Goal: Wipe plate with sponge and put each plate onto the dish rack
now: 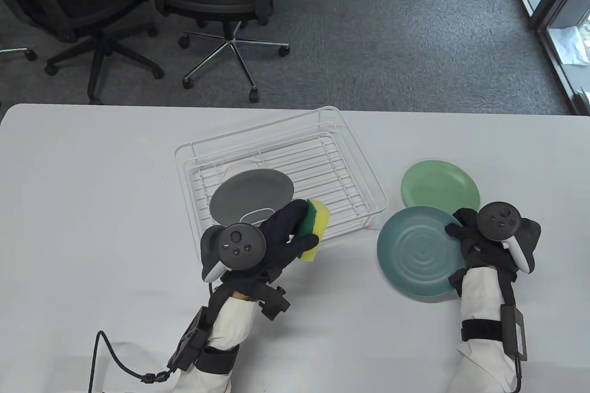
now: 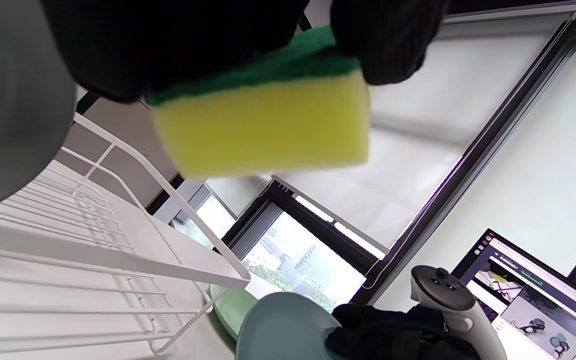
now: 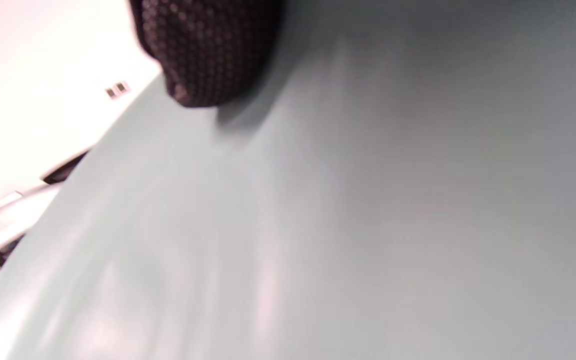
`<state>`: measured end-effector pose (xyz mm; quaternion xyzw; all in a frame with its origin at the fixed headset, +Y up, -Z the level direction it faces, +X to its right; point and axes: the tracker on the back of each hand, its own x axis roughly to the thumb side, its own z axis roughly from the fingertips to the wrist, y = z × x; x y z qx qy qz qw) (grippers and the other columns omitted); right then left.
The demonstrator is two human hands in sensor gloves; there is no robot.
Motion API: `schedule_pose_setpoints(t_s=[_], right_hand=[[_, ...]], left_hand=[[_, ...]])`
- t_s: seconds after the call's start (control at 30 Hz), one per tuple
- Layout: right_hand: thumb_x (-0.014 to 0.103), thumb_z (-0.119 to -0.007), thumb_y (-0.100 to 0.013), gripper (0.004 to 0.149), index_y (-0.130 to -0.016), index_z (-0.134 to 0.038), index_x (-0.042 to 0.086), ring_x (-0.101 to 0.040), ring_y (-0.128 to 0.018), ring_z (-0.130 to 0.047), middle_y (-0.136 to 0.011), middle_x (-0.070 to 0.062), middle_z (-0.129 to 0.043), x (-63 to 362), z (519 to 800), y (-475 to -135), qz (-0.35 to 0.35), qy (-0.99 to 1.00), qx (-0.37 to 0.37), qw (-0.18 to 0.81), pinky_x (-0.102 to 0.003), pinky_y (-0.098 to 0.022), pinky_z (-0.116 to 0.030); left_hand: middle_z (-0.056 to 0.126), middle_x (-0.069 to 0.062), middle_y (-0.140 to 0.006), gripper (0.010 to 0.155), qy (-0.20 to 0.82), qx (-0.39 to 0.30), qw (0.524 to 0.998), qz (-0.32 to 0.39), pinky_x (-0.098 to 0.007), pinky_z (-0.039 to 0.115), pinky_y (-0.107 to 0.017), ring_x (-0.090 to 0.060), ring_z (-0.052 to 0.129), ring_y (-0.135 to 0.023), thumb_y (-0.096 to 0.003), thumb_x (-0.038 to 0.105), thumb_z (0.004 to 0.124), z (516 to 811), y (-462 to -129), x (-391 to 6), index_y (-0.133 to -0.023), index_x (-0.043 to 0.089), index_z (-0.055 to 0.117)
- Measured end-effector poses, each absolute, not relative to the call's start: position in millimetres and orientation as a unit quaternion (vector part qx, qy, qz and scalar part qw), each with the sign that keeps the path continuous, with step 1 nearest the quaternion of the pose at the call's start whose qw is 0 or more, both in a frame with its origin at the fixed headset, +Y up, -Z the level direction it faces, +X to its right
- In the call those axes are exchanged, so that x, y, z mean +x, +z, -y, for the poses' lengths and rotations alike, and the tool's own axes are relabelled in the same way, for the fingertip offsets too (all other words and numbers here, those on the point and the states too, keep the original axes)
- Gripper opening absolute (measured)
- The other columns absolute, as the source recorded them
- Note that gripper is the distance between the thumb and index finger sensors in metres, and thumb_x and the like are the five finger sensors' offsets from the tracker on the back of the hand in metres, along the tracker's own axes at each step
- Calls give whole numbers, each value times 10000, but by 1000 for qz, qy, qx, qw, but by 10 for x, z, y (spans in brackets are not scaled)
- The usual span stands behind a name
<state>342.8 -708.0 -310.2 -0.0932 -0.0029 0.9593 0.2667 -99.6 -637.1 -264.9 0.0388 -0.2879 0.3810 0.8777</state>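
Observation:
My left hand [image 1: 295, 231] grips a yellow sponge with a green scrub side [image 1: 315, 227] just in front of the white wire dish rack [image 1: 355, 167]; the sponge [image 2: 263, 120] fills the top of the left wrist view. A grey plate [image 1: 251, 195] lies inside the rack. My right hand [image 1: 461, 227] holds the right edge of a teal plate [image 1: 415, 252], lifted and tilted above the table. The teal plate [image 3: 368, 225] fills the right wrist view, with a fingertip [image 3: 203, 55] on it. A light green plate [image 1: 438, 183] lies flat on the table behind it.
The white table [image 1: 92, 181] carries everything. Office chairs [image 1: 221, 1] stand on the carpet beyond its far edge. A window [image 1: 567, 6] is at the right. A monitor [image 2: 533, 290] shows in the left wrist view.

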Motion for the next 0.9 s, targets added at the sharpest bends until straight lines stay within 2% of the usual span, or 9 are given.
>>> schedule_pose_setpoints(t_s=[0.27,0.43,0.57,0.9], right_hand=[[223,-785,-494,331,-802,-783,105,-245,-425,-1003,-665,-226,-901,3171,6515,-2997,58,942,-68,325,-330,-291,-917],[201,-762,-528,355,-845,-754,42,-263,-406,-1029,-655,-259,-907,2852,6306,-2954,88,928,-29,361,-303,-256,-948],[184,-739,-546,374,-867,-715,-7,-264,-394,-1052,-656,-279,-903,2589,6295,-2930,94,913,6,397,-272,-237,-970],[186,-727,-569,393,-887,-675,-39,-315,-445,-1055,-696,-313,-881,2107,6394,-2848,112,863,85,485,-297,-271,-984]], left_hand=[[822,-265,-1006,724,368,62,877,303,-511,858,-551,-407,949,-798,-539,436,783,6275,-2537,-942,-1111,34,595],[816,-266,-1010,724,337,93,886,305,-512,855,-559,-409,945,-804,-538,432,785,6225,-2457,-873,-1111,35,592],[814,-264,-1013,722,293,116,900,302,-512,854,-564,-409,944,-808,-536,427,789,6215,-2412,-812,-1112,40,590],[838,-245,-999,717,88,168,945,268,-452,877,-536,-390,955,-797,-519,440,798,6279,-2374,-664,-1099,57,623]])
